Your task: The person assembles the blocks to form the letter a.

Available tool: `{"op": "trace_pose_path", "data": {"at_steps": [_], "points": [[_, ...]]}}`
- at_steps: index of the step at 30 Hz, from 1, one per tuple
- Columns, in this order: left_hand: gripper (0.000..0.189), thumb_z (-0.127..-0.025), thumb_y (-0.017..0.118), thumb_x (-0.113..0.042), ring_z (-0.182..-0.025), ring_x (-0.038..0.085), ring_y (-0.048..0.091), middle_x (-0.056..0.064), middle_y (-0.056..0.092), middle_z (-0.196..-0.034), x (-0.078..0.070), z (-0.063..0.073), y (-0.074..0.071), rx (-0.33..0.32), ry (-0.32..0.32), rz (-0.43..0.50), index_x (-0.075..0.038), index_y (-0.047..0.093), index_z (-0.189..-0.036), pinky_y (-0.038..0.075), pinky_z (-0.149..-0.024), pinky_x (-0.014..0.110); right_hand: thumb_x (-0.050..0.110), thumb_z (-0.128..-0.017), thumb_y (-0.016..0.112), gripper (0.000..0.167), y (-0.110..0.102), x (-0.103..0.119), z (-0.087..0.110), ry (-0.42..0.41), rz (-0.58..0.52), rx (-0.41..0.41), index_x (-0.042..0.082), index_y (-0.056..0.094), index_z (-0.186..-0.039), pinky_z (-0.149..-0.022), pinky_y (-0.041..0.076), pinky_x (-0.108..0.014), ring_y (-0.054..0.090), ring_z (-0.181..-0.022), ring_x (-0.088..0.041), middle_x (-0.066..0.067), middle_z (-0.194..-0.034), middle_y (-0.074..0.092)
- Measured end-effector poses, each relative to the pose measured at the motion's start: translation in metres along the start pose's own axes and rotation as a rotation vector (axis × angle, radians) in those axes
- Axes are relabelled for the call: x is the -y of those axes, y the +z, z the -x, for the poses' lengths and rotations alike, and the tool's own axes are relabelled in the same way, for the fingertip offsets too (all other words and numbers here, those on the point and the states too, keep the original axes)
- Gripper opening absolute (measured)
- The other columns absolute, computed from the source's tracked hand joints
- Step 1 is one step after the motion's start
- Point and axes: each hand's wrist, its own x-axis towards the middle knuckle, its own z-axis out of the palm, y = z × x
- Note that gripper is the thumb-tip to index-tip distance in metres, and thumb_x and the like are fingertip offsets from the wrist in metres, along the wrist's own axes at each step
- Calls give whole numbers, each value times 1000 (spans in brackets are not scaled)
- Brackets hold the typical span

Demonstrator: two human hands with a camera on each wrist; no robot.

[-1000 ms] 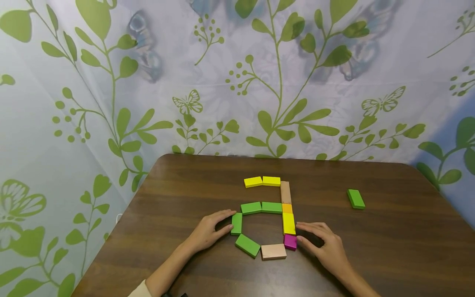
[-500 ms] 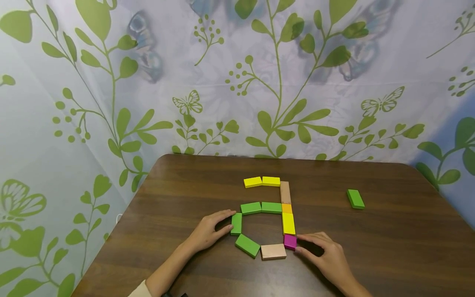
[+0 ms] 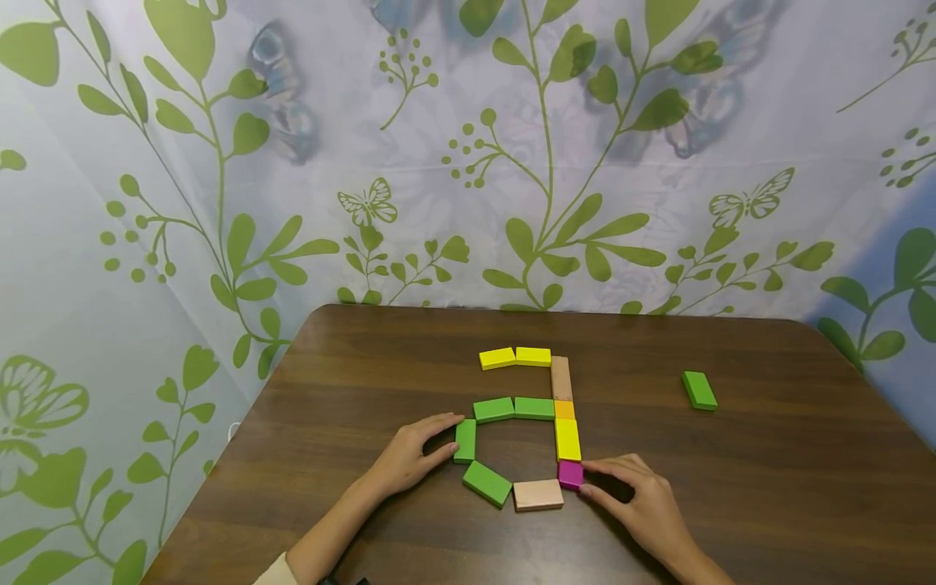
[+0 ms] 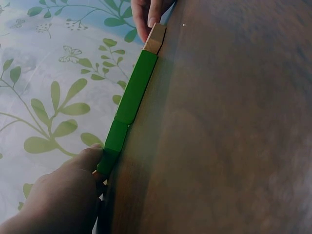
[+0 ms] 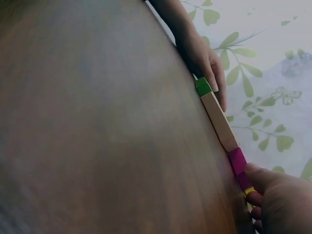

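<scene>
My left hand [image 3: 413,455] rests beside an upright-lying green block [image 3: 465,441], index fingertip at its far left corner and thumb at its left side. At the right my right hand [image 3: 639,496] touches the small purple block [image 3: 570,475], with thumb and index fingertips at its right side; in the right wrist view the thumb meets the purple block [image 5: 237,161]. Above the purple block lies a yellow block [image 3: 567,439], then an orange block [image 3: 564,409] and a long tan block [image 3: 561,378]. Another tan block [image 3: 538,495] and a slanted green block [image 3: 487,483] lie along the near side.
Two green blocks [image 3: 534,408] join the left and right sides of the layout. Two yellow blocks [image 3: 533,356] lie at its far end. A separate green block [image 3: 699,390] sits far right on the brown table [image 3: 351,349]. A leaf-patterned cloth [image 3: 409,244] hangs behind.
My right hand has slid slightly toward me, its index fingertip passing from the yellow block's side to the purple block. My left hand and the blocks show no clear movement.
</scene>
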Motion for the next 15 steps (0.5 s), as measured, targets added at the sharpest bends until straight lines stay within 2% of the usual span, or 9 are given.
{"op": "trace_pose_path", "data": {"at_steps": [9, 15], "points": [[43, -93, 56, -33, -121, 20, 47, 6, 54, -130, 1, -1, 1, -10, 30, -14, -13, 53, -131, 42, -95, 43, 27, -67, 83, 30, 1, -1, -1, 1, -3, -3, 23, 74, -95, -77, 38, -8, 53, -83, -2, 19, -88, 64], [43, -93, 55, -35, -122, 18, 46, 4, 53, -131, 0, 0, 0, 3, 1, 2, -15, 53, -132, 41, -96, 42, 28, -67, 83, 29, 1, 0, -1, 23, 8, 4, 24, 73, -93, -76, 40, -10, 53, -83, -1, 20, -88, 63]]}}
